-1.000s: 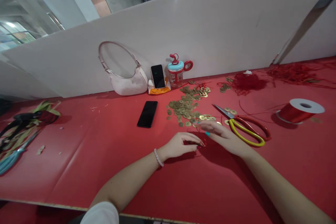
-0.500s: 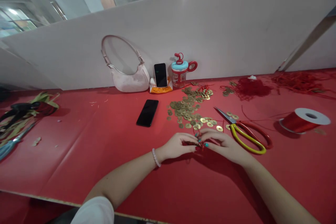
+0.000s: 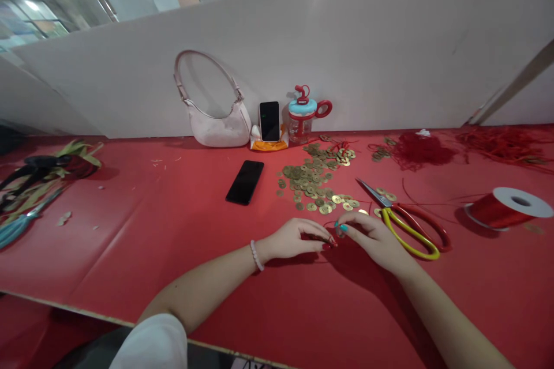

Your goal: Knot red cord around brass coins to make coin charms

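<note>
My left hand point(image 3: 294, 239), with a pale beaded bracelet at its wrist, is closed in a pinch on a red cord point(image 3: 332, 242). Something dark lies along its fingers, perhaps the edge of a coin, mostly hidden. Just to the right, my right hand point(image 3: 374, 239) also pinches, thumb against forefinger, and a thin strand of red cord loops out by its fingertips. Beyond both hands lies a spread of brass coins point(image 3: 309, 181) with holes in their middles. Red-and-yellow-handled scissors point(image 3: 409, 228) rest beside my right hand, blades slightly apart.
A black phone point(image 3: 244, 183) lies flat; another phone point(image 3: 269, 121) leans on an orange packet. Behind stand a pink handbag point(image 3: 220, 127) and a lidded cup point(image 3: 300, 124). A red ribbon spool point(image 3: 497, 207) and tangled red cord point(image 3: 424, 150) are right; light-blue-handled scissors point(image 3: 21, 228) are left.
My right hand has drawn a little to the right, away from my left hand, opening a small gap between the fingertips. My left hand stays nearly in place. The view has shifted slightly.
</note>
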### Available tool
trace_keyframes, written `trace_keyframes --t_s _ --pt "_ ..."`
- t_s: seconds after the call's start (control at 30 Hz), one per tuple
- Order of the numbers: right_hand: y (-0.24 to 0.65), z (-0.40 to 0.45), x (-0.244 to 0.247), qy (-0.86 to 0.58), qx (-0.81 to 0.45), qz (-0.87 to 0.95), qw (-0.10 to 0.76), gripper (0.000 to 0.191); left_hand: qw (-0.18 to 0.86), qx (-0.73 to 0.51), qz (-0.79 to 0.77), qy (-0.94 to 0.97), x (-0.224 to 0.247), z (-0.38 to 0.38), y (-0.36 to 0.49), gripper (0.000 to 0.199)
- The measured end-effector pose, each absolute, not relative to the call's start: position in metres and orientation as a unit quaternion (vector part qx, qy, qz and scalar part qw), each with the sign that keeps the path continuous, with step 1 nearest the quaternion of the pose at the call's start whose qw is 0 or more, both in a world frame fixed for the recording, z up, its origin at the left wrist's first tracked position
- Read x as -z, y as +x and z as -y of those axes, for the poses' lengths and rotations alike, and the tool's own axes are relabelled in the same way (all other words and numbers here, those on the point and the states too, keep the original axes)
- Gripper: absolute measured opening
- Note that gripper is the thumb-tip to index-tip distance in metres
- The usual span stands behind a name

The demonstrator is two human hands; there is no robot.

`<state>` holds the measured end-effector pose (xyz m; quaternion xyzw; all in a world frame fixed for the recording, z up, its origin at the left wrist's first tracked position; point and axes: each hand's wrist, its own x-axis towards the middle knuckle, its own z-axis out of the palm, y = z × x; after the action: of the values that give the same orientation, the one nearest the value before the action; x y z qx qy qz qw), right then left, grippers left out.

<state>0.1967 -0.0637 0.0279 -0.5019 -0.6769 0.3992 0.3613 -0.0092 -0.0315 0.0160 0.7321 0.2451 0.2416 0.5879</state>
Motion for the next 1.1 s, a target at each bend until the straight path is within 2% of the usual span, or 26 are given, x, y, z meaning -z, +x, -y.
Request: trace_keyframes --t_s 0.37,0.77,1.1 --pt "0.2001 0.0665 -0.0304 -0.479 -0.457 0.646 0.379 0.029 0.610 -0.248 -0.261 0.706 -0.0124 0.0303 -0.0088 0.023" --pt "0.2007 0.0669 -0.0313 -0.466 -0.469 0.654 0.369 0.032 0.637 -0.236 -0.252 0.689 -0.0144 0.0300 -0.0091 0.039" --pt "0.2019 0.0685 -0.0280 -0.437 -0.529 0.631 0.363 0.031 0.660 -0.217 -0.264 0.669 -0.0171 0.0294 -0.0090 0.039"
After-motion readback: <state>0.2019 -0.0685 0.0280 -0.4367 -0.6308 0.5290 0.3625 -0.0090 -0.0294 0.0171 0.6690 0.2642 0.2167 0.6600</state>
